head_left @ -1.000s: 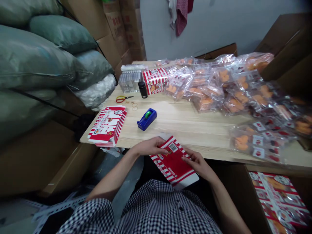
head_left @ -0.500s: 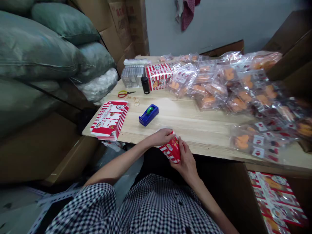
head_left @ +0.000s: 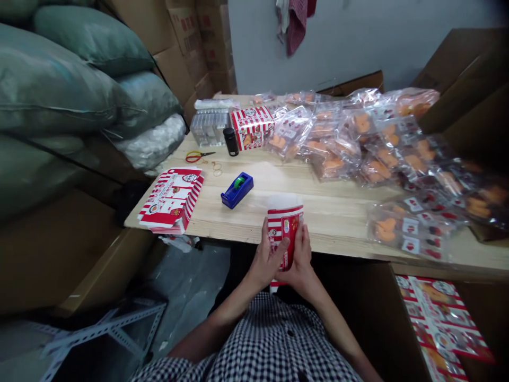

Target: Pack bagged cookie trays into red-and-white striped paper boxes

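Red-and-white striped paper carton (head_left: 285,233), upright just over the near edge of the bench (head_left: 334,223), pressed between left hand (head_left: 270,255) and right hand (head_left: 298,268); fingers (head_left: 305,239) closed around its sides, wrists bent inward, probably for keeping the folded tube in shape. Flat cartons (head_left: 170,199) in a stack near the left edge.

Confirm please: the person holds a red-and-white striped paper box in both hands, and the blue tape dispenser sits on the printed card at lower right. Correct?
Not quite: the blue tape dispenser sits on the wooden table, not on the printed card; the head view shows this. The rest stands: the left hand and right hand hold the striped paper box.
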Action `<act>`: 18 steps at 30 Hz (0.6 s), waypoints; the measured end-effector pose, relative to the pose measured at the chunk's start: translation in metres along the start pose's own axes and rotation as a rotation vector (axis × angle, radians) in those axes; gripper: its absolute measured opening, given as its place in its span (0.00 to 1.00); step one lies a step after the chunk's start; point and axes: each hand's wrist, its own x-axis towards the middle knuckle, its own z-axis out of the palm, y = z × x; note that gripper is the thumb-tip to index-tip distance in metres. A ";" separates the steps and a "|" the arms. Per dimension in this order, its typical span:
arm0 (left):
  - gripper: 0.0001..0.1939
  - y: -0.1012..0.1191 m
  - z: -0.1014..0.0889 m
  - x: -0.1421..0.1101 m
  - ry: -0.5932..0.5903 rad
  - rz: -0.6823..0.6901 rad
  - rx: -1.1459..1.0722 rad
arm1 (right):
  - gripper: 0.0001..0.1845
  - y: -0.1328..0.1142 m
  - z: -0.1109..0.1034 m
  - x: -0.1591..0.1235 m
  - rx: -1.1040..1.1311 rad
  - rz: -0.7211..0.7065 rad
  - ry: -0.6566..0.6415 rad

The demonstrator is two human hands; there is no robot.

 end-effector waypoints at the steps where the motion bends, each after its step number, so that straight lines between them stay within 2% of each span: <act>1: 0.44 0.003 -0.004 0.005 0.029 0.009 0.003 | 0.79 0.000 -0.002 -0.003 0.047 -0.001 -0.035; 4: 0.54 0.010 -0.016 0.019 0.113 0.026 0.042 | 0.66 -0.002 -0.016 -0.005 0.404 0.109 -0.032; 6: 0.52 0.011 -0.019 0.024 0.097 0.026 0.022 | 0.59 -0.002 -0.027 0.001 0.670 0.270 0.032; 8: 0.48 0.008 -0.018 0.026 0.049 0.031 -0.013 | 0.57 0.000 -0.034 0.009 0.833 0.391 0.072; 10: 0.48 0.003 -0.015 0.024 0.077 0.037 0.022 | 0.53 0.004 -0.033 0.015 0.894 0.419 0.095; 12: 0.48 -0.006 -0.014 0.020 0.163 0.012 0.103 | 0.49 0.011 -0.026 0.017 0.909 0.415 0.171; 15: 0.41 -0.019 -0.015 0.011 0.226 -0.038 0.202 | 0.47 0.017 -0.014 0.014 0.896 0.444 0.274; 18: 0.33 -0.023 -0.017 0.006 0.201 -0.023 0.276 | 0.47 0.015 -0.013 0.010 0.870 0.396 0.193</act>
